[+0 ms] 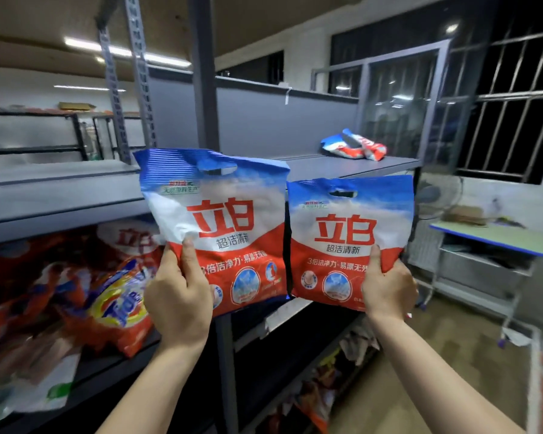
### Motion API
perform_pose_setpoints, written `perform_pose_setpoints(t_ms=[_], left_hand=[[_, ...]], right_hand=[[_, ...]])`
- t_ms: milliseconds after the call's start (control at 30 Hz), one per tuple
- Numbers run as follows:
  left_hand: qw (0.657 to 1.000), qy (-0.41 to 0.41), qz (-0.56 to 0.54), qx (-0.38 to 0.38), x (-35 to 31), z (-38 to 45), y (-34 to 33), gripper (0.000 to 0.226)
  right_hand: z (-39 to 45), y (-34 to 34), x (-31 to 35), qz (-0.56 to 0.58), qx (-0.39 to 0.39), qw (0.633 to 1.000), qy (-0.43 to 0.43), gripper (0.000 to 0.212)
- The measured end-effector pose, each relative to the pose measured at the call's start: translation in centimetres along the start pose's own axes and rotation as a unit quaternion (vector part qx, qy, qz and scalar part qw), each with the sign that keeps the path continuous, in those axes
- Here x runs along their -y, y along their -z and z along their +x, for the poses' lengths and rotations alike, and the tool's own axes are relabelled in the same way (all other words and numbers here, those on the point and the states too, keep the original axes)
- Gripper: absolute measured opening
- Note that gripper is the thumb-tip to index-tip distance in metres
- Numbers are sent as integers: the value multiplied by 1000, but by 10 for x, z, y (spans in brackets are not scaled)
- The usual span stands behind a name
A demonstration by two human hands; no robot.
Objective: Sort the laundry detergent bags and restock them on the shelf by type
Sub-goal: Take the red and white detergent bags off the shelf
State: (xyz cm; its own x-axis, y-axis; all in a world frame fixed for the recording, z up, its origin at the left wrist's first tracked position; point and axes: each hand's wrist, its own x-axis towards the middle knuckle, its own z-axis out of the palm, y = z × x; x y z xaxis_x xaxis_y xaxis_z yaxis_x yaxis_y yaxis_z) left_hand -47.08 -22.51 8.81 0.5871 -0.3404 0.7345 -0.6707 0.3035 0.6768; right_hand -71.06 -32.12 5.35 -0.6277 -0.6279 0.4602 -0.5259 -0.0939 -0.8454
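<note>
**Clerk:** Item one?

**Me:** Large blue, white and red plastic detergent bag with red characters, centre of the frame. My left hand grips its lower left corner, thumb across the front, fingers behind. I hold it upright by the base so the print faces me and the type can be read.

**Clerk:** Item two?

**Me:** Smaller bag of the same blue, white and red print, just right of the first, edges nearly touching. My right hand grips its lower right corner in the same way. Held side by side, the two compare easily: same brand, it seems, different size.

**Clerk:** Destination?

**Me:** Grey metal upper shelf behind both bags. At its far end, right of centre, lies a slumped blue, white and red bag, probably the same type, so these likely go beside it.

**Clerk:** Other stock?

**Me:** Orange and yellow detergent bags heaped unsorted on the lower shelf, lower left.
</note>
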Motion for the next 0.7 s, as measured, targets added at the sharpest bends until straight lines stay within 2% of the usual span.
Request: perform_pose_setpoints(t_ms=[233, 500, 700], left_hand=[[999, 4, -42, -14, -42, 2, -119, 43], [995, 73, -65, -5, -90, -3, -281, 41], [990, 123, -74, 0, -128, 2, -377, 40]], right_hand=[[107, 8, -50, 19, -43, 999, -22, 57], [254, -10, -110, 16, -64, 997, -28, 53], [349, -13, -138, 35, -67, 997, -23, 49]])
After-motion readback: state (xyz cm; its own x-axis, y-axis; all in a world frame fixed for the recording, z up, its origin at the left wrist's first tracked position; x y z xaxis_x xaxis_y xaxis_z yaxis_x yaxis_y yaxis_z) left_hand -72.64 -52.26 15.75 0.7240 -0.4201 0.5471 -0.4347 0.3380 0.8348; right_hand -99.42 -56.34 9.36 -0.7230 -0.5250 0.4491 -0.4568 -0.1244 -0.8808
